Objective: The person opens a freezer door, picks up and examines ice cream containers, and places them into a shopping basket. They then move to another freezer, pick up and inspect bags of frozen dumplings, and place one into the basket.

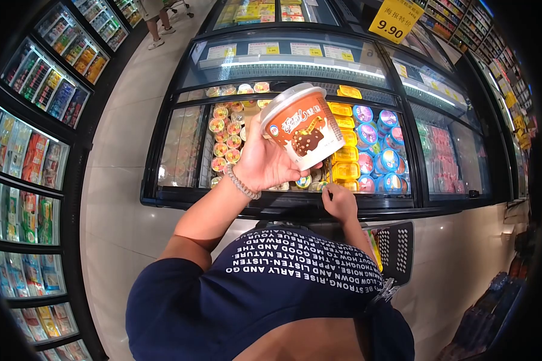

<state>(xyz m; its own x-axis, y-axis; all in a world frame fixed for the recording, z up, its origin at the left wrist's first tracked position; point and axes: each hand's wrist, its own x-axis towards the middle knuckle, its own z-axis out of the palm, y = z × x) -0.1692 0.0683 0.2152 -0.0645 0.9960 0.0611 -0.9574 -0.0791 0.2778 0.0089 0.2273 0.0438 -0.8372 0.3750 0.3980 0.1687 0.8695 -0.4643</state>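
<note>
My left hand (260, 157) holds up a brown-and-white ice cream tub (304, 127) with a clear-white lid, tilted, its printed front facing me. A beaded bracelet (242, 183) circles that wrist. Lower and to the right, my right hand (341, 203) is closed at the front edge of the chest freezer (283, 207); what its fingers hold, if anything, is hidden. Below the tub, the freezer contains small round cups (220, 137), yellow tubs (345, 154) and blue-and-pink round tubs (389, 160) in stacked rows.
Glass freezer lids (283, 63) with price labels lie behind the open section. A yellow price sign (396, 19) hangs at the upper right. Upright glass-door coolers (30, 157) line the left aisle. A dark perforated basket or cart part (397, 253) is by my right side. Another person's legs (155, 27) show far off.
</note>
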